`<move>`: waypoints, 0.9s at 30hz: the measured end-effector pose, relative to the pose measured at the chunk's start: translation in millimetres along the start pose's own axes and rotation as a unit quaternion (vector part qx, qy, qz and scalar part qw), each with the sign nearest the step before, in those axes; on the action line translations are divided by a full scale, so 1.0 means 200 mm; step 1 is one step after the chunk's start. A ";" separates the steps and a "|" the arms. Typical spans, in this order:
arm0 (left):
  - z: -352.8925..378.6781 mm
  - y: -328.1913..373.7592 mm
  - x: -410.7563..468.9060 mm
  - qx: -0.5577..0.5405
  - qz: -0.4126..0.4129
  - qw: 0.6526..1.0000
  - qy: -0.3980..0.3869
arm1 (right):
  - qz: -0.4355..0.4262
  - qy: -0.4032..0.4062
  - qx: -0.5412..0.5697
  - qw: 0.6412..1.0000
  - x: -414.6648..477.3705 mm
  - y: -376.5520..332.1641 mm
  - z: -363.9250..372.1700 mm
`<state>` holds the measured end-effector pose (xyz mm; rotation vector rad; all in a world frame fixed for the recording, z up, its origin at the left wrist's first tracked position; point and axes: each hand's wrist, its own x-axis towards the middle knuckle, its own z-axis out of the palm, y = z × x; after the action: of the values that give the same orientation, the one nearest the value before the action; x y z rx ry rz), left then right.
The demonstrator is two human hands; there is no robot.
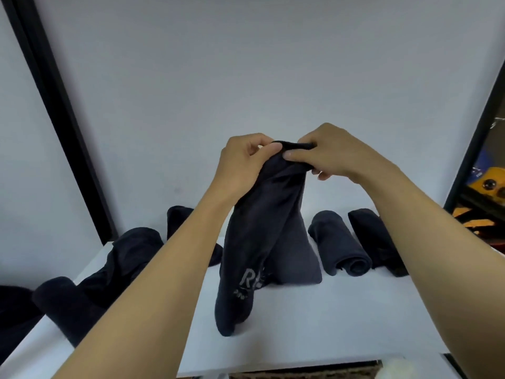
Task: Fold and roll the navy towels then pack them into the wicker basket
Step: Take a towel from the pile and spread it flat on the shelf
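**Both hands pinch the top of one navy towel**

The left hand (pixel 246 157) and the right hand (pixel 330 151) are raised close together above the table. Each pinches the bunched top edge of the same navy towel (pixel 262 242) between its thumb and curled fingers. The two thumbs face the camera and lie almost tip to tip on the cloth. From this grip the towel hangs down in two loose folds, and its lower end rests on the white table (pixel 328 324) near the middle. Pale lettering shows low on the front fold, partly lost in a crease.

Just to the right of the hanging cloth two finished rolls lie side by side on the table. The first roll (pixel 338 244) has its spiral end turned toward the camera. The second roll (pixel 374 239) lies beside it and is partly hidden behind the right forearm.

To the left, behind the left forearm, a heap of loose towels (pixel 128 255) spreads along the table's left edge. A further dark bundle (pixel 177 217) sits at the back.

A black post (pixel 54 105) slants up the left side in front of the pale wall. Orange equipment (pixel 486 184) shows at the right edge. Below the table's near rim lies a brown woven strip (pixel 300 374); I cannot tell whether it is the wicker basket
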<state>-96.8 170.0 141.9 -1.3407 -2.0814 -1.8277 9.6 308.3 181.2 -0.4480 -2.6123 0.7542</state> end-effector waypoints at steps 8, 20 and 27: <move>-0.16 -0.12 0.09 0.276 -0.112 0.946 -0.128 | -0.012 0.139 0.040 0.989 0.08 0.12 -0.01; -0.37 -0.27 0.11 0.145 -0.070 0.965 0.207 | 0.065 0.116 -0.180 0.975 0.20 0.32 0.07; -0.13 -0.06 0.15 0.103 0.031 0.987 0.122 | -0.161 0.018 0.126 0.979 0.19 -0.16 0.29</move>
<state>-134.7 165.4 156.5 -1.0602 -2.0122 -1.6080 -55.0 271.6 164.3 0.0360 -2.4252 0.9356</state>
